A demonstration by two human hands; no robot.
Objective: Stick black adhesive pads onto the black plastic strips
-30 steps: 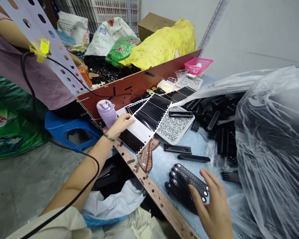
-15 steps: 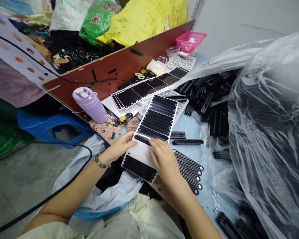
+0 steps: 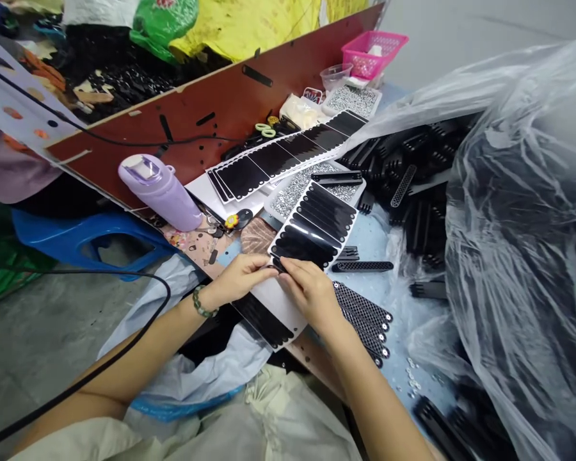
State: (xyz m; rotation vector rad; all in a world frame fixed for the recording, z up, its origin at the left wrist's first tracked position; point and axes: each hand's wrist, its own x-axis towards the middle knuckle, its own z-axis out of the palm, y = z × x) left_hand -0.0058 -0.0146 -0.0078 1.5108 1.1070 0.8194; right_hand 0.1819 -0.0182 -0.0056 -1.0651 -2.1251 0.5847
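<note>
A white backing sheet of black strip stickers (image 3: 324,214) lies slanted in front of me, its surface bent where my fingers meet it. With thumb and fingers pinched together, my left hand (image 3: 242,276) grips the sheet's left side. Opposite it, my right hand (image 3: 312,291) is closed too, its fingertips close to the left thumb. A black strip shows between the fingertips; I cannot tell whether it has come off the backing. Below the hands are bare white backing and more black strips (image 3: 264,320). Patterned black plastic pieces (image 3: 362,320) lie side by side right of my right hand.
A tray of small metal parts (image 3: 288,195) stands behind the sheet, with more sticker sheets (image 3: 278,153) beyond. A purple bottle (image 3: 166,195) is at left. Clear plastic (image 3: 523,256) covers black parts at right. A pink basket (image 3: 372,54) sits far back. A black cable (image 3: 139,339) crosses the left side.
My hands have drawn together at the fingertips and now pinch, where the right fingers lay over the sheet. The sheet's upper part has bent. The view has shifted slightly.
</note>
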